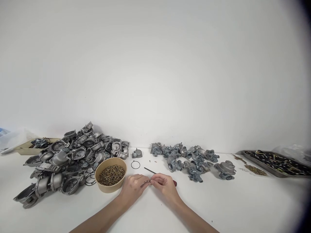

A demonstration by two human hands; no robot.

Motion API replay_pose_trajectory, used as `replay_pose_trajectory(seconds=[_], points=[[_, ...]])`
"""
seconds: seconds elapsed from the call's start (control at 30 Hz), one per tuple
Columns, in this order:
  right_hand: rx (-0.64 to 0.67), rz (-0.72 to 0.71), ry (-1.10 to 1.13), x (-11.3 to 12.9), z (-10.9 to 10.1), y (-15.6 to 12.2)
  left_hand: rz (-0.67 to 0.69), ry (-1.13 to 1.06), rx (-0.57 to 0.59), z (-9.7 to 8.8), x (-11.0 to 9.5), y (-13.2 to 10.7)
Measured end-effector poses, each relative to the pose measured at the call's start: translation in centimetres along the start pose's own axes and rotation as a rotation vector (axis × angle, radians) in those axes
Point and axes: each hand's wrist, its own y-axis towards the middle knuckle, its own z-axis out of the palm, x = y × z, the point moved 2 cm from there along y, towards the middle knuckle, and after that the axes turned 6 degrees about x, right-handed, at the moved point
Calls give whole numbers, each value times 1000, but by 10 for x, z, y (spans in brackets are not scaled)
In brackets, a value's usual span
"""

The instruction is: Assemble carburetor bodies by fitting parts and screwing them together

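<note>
My left hand point(134, 187) and my right hand point(165, 187) meet fingertip to fingertip over the white table, both closed in a pinch. A small part sits between the fingertips, too small and too covered to name. Behind my right hand lies a screwdriver, its dark shaft point(150, 170) pointing left and its red handle point(175, 183) showing past the knuckles. Beside my left hand stands a tan bowl point(99, 185) full of brass-coloured screws point(111, 175). A black rubber ring point(135, 164) lies beyond the hands, with a single grey metal cover point(137, 153) behind it.
At left rises a big heap of grey metal bowl-shaped castings point(79, 153), with black rings point(90, 178) by it. Carburettor-like bodies point(184, 158) spread at right, near one assembled unit point(225, 170). Further right are brass parts point(255, 170) and a metal tray point(274, 172) of dark parts.
</note>
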Motion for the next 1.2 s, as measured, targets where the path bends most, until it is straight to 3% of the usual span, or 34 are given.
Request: replay_pose_trajectory(seconds=[1.2], points=[[17,-92,-63,-1,0,-2,-31,-94,53,1,-1,1]])
